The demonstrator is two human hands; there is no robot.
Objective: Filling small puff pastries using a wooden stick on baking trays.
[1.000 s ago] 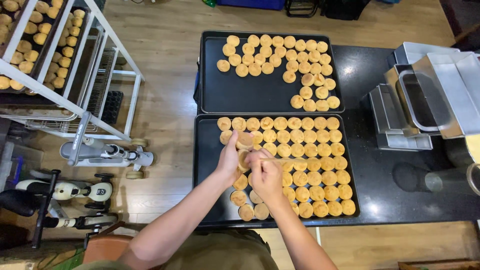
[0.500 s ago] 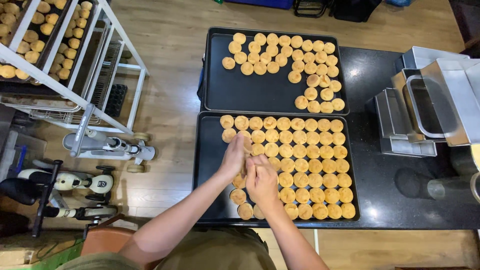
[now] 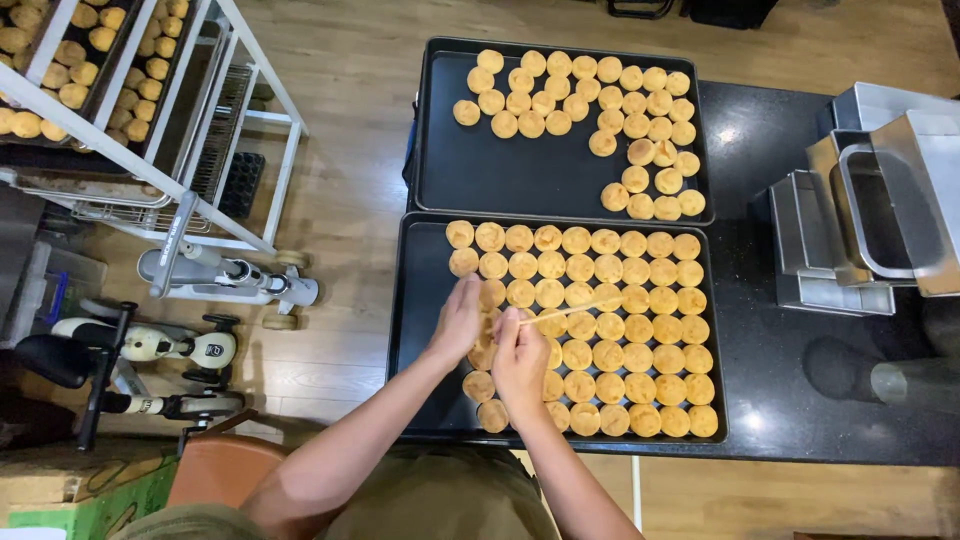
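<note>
Round golden pastries (image 3: 600, 325) fill the near black tray (image 3: 420, 330) in rows.

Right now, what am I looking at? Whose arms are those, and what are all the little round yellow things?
You are seeing through a camera worn on a person's head, looking straight down, so the two arms coming up from the bottom are that person's own. There is no robot here. On a black counter lie two dark baking trays. The near tray is almost full of small round golden pastries in neat rows. The far tray is only part filled. The right hand holds a thin wooden stick that points out over the pastries. The left hand rests on the pastries at the near tray's left side; I cannot tell if it grips one. To the right stand metal tins. On the left is a white rack with more pastries.
</note>
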